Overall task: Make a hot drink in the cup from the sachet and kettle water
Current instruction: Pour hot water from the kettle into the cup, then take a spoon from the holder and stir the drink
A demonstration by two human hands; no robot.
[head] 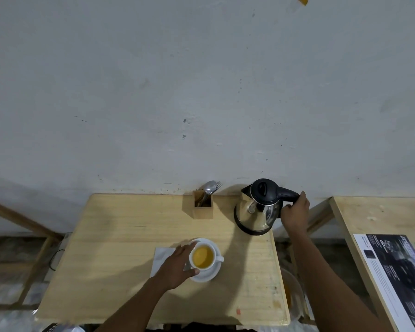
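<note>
I am looking down on the wooden table (120, 238), where the white cup (203, 257) is sitting on its saucer (207, 275) near the front, already holding a yellow-amber liquid. My left hand (177, 265) is cupping the cup's left side, its fingers (193, 272) curling loosely around the wall and touching the saucer rim rather than clamping. My right hand (295, 212) is wrapping the black handle (289, 194) of the steel electric kettle (258, 209), fingers clenched around it, while the kettle is standing upright at the far right of the table, its base seeming to be resting on the wood. I am judging the kettle to be heavy with water and hot on its shiny body, so the plastic handle is the only sensible place to be holding it. The cup is looking light, rigid and breakable, likely warming through its wall, so I would be favouring its small handle (219, 259), which is pointing right. A white napkin (162, 258) is lying under my left wrist, and a wooden holder (203, 207) with a spoon and fork is standing left of the kettle. I am not seeing any sachet.
</note>
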